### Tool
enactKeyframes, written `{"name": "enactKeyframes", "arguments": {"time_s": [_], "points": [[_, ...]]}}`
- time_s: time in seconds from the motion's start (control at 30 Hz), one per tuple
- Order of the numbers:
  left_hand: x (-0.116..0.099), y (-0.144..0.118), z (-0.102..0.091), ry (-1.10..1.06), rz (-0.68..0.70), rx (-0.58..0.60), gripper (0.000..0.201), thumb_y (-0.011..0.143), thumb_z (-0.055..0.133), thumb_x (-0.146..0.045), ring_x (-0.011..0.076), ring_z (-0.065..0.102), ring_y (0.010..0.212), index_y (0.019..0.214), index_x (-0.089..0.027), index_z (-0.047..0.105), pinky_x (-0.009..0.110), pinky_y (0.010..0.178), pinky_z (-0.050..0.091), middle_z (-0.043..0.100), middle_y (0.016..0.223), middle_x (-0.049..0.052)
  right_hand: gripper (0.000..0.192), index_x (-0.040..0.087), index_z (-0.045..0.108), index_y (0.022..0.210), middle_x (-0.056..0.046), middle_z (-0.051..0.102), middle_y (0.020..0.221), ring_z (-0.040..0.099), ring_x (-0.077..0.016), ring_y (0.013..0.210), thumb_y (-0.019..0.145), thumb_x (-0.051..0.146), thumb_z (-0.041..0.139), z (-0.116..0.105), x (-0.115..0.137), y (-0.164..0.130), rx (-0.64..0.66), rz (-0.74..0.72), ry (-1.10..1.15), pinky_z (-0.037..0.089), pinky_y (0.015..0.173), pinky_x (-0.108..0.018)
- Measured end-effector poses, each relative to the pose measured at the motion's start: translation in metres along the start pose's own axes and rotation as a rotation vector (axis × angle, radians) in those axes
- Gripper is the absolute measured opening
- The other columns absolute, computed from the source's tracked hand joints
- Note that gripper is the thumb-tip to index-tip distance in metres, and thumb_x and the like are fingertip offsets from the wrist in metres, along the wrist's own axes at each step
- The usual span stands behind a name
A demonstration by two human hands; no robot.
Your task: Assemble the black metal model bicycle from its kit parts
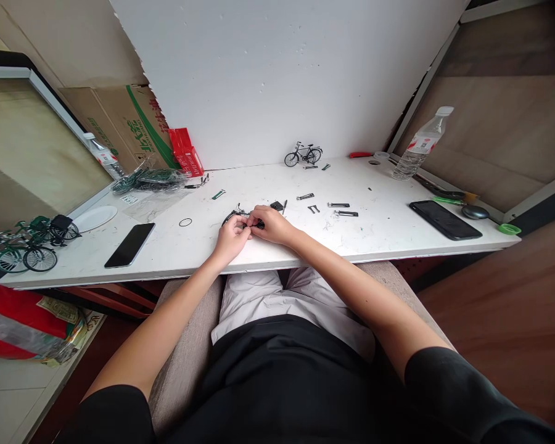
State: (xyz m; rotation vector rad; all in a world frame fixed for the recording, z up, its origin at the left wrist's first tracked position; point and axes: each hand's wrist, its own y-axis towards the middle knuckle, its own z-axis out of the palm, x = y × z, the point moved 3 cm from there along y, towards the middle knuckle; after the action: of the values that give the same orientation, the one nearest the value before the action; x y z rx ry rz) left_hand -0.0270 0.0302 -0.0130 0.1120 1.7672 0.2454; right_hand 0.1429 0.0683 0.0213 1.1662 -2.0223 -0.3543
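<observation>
Close to the table's front edge, my left hand (232, 237) and my right hand (272, 224) meet over a small black model bicycle (230, 216). Its handlebar end and part of a wheel stick out past my left fingers; the rest is hidden. Both hands have their fingers pinched on it, the right fingertips touching the left. Just beyond my right hand lie a dark flat piece (276, 205) and a thin black rod (285, 206). A thin black ring (185, 222) rests to the left of my left hand.
Small bike parts (346, 213) are scattered right of centre. A finished model bicycle (304, 154) stands at the back; several more (39, 243) crowd the left end. Phones (129, 245) (444, 219) lie at both sides. A water bottle (422, 145) stands right, a red box (185, 152) back left.
</observation>
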Motion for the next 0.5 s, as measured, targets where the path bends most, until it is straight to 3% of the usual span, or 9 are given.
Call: {"name": "enactKeyframes", "arguments": {"time_s": [0.5], "points": [[0.0006, -0.0002, -0.0005, 0.011, 0.009, 0.006, 0.021, 0.084, 0.075, -0.025, 0.0141, 0.073, 0.073, 0.103, -0.020, 0.066, 0.031, 0.074, 0.063, 0.076, 0.105, 0.006, 0.008, 0.018, 0.071, 0.094, -0.006, 0.069, 0.094, 0.063, -0.0212, 0.087, 0.090, 0.011, 0.071, -0.0001, 0.0008, 0.0003, 0.001, 0.007, 0.002, 0.047, 0.084, -0.031]]}}
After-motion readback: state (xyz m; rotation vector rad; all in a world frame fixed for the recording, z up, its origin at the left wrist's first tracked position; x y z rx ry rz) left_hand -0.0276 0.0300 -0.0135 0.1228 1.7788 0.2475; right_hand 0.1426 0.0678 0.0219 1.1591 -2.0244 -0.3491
